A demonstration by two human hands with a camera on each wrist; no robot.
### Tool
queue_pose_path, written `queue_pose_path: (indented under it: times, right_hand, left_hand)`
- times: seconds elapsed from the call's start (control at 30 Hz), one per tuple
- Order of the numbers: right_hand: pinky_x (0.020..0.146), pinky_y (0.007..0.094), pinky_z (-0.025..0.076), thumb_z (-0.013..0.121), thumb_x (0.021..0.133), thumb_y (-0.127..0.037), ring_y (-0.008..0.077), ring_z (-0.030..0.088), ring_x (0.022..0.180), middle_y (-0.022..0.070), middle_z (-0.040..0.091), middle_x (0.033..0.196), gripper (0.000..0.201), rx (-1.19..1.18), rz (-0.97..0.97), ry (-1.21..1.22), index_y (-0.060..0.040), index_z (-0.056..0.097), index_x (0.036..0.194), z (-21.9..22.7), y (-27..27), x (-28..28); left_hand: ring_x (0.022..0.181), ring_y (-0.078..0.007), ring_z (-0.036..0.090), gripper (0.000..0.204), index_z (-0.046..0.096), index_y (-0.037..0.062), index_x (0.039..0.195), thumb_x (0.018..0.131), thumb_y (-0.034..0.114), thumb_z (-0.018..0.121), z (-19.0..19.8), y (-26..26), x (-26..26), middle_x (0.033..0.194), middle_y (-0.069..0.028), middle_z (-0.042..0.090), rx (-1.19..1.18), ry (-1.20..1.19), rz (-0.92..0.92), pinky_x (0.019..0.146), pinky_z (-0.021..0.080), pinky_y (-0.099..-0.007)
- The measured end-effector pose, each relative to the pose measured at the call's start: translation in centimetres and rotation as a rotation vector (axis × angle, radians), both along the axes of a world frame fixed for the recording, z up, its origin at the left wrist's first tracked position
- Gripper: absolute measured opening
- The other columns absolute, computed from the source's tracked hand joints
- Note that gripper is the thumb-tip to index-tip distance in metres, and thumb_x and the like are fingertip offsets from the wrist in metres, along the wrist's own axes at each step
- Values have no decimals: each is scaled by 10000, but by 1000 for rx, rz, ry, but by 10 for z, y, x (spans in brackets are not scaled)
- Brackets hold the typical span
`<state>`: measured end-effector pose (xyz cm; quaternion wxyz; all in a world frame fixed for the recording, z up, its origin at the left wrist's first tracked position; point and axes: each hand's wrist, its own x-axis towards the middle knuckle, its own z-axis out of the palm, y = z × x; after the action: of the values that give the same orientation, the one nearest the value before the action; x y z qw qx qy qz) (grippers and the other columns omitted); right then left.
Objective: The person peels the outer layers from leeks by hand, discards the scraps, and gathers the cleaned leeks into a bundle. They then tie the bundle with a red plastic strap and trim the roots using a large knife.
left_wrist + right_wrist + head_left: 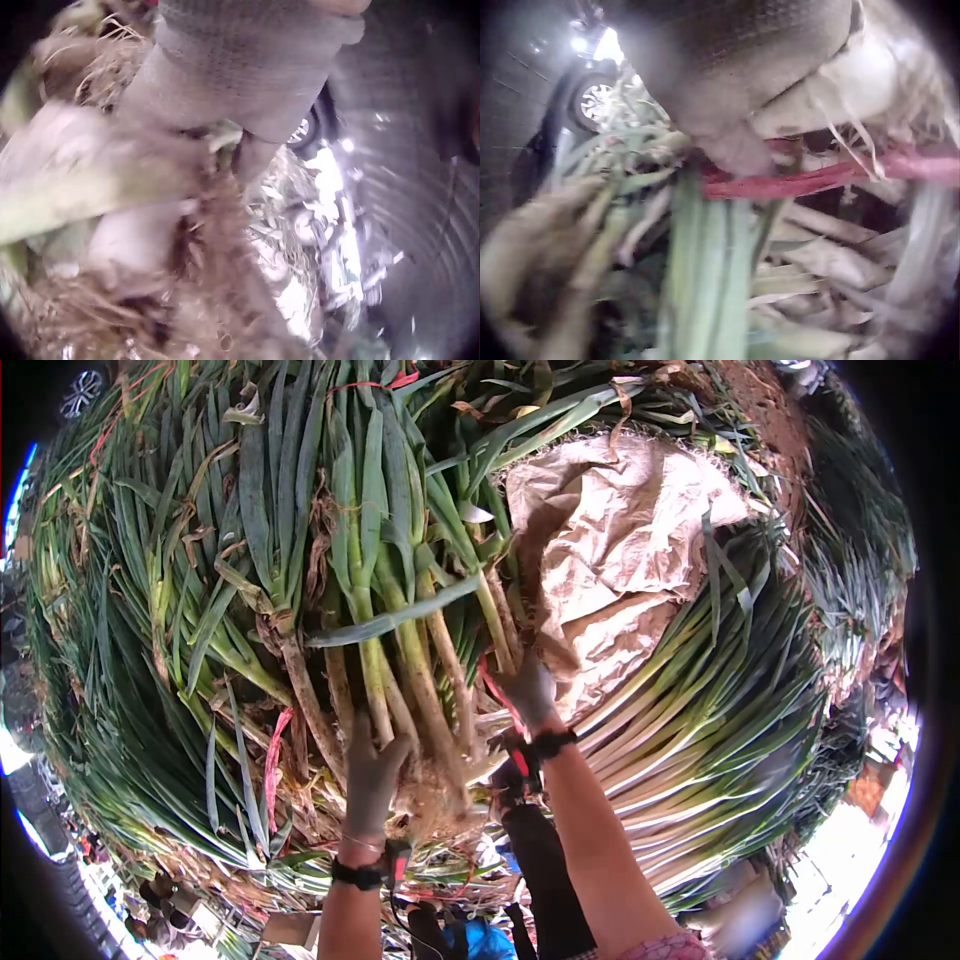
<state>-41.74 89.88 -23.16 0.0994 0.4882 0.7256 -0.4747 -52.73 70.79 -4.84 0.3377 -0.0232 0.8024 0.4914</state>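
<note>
Long green leeks (375, 560) with pale, rooty ends lie in a heap in the head view. My gloved left hand (372, 785) grips some stalks low down by their roots, thumb apart from the fingers; in the left wrist view the glove (232, 67) is beside blurred brown roots (225, 300). To the right, my gloved right hand (530, 692) holds a red strip (497, 690) beside the stalk ends. In the right wrist view the fingertips of the right glove (735, 150) pinch that red strip (802, 181), with green leaves just below.
A crumpled tan sheet (620, 550) lies at the upper right. Below it fans a row of white-stemmed leeks (690, 750). Another red strip (274, 770) is among the leaves on the left. Dark-clad legs (545, 880) and a blue item (485, 940) show at the bottom.
</note>
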Motion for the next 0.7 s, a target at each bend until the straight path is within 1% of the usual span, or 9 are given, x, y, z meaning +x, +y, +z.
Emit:
queue_pose_path:
  times: [0.13, 0.27, 0.37, 0.43, 0.47, 0.53, 0.57, 0.63, 0.7]
  right_hand:
    - [787, 407, 519, 756, 685, -257, 390, 627, 925, 254, 617, 1017, 752, 8, 66, 123, 5, 415, 1302, 92, -6, 4]
    - [834, 405, 493, 699, 741, -187, 349, 617, 1011, 233, 609, 1066, 629, -44, 86, 333, 0, 424, 1275, 154, -16, -19]
    - [868, 419, 484, 777, 715, -265, 396, 564, 1057, 246, 523, 1211, 855, -154, 94, 341, 0, 319, 1386, 145, -13, 0]
    - [882, 418, 475, 747, 744, -370, 332, 556, 1100, 195, 535, 1225, 756, -194, 293, 577, -92, 410, 1362, 114, -5, 39]
    - [879, 403, 478, 696, 782, -404, 298, 556, 1106, 161, 556, 1211, 647, 105, 761, 575, -139, 461, 1324, 70, -2, 73]
    - [865, 354, 492, 546, 891, -414, 218, 587, 1073, 105, 626, 1127, 364, 93, 1259, -206, -219, 582, 1196, 8, -5, 123]
    - [684, 367, 526, 593, 872, -301, 204, 660, 867, 66, 670, 847, 194, 284, 945, -241, -129, 641, 946, -8, 1, 162]
    - [795, 400, 511, 633, 854, -296, 301, 642, 912, 117, 680, 946, 279, -8, 270, -37, -80, 670, 1027, -10, 21, 194]
    - [904, 374, 474, 675, 825, -242, 295, 604, 1044, 140, 653, 1098, 337, -58, 205, -27, -109, 654, 1134, 9, 39, 196]
  left_hand:
    - [1026, -208, 579, 415, 533, -18, 1217, 823, 64, 636, 9, 37, 3, 1081, -125, 611, 122, 391, -76, 844, 480, -326]
    - [826, -149, 604, 458, 567, -37, 1151, 879, 326, 625, -54, 95, -2, 962, -73, 646, 241, -378, -101, 703, 490, -280]
    - [685, -144, 588, 392, 602, -2, 1072, 869, 332, 627, -46, 112, -10, 813, -49, 647, 254, -668, -42, 624, 466, -290]
    - [648, -165, 606, 288, 638, -8, 927, 820, 257, 673, -36, 111, -14, 782, -73, 629, 71, -443, -147, 571, 486, -267]
    - [642, -147, 624, 310, 618, -2, 971, 833, 275, 635, -36, 106, -16, 747, -84, 640, 57, -517, -78, 559, 520, -266]
    - [647, -151, 640, 296, 611, -11, 947, 833, 263, 623, -2, 101, -34, 741, -94, 640, 157, -596, 6, 549, 557, -296]
    - [634, -154, 639, 293, 611, -4, 935, 833, 269, 627, 7, 94, -47, 735, -91, 637, 184, -649, -6, 550, 564, -310]
    - [579, -146, 618, 264, 617, 17, 898, 828, 270, 636, 11, 73, -67, 691, -66, 615, 172, -733, -38, 516, 540, -300]
    - [544, -140, 574, 275, 621, 12, 872, 794, 271, 671, -2, 63, -69, 710, -49, 607, 114, -540, -211, 507, 481, -277]
